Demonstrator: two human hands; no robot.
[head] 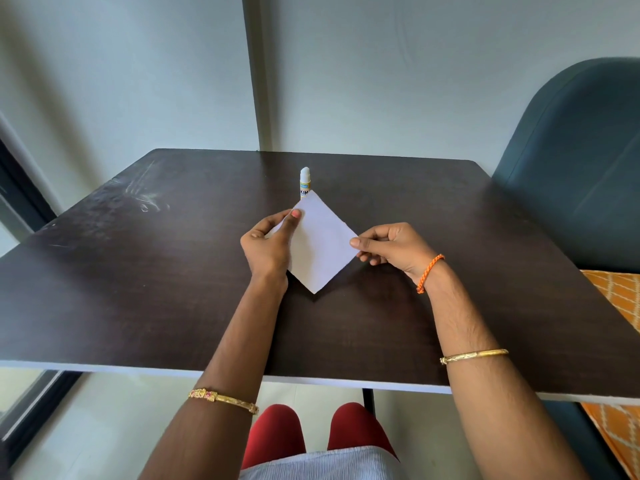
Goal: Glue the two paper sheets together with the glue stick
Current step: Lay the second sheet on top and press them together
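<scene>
A white square of paper (pixel 320 242) is held like a diamond just above the dark table (pixel 138 289). My left hand (pixel 268 244) pinches its left corner between thumb and fingers. My right hand (pixel 388 249) pinches its right corner. I cannot tell whether this is one sheet or two lying together. Behind the paper's top corner stands the glue stick (pixel 304 183), upright, white with a yellow label; its lower part is hidden by the paper. Neither hand touches it.
A dark blue chair back (pixel 571 161) rises at the table's right side, with orange patterned cloth (pixel 620 296) below it. Grey walls stand behind the table's far edge. My red-clad knees (pixel 311 434) show under the near edge.
</scene>
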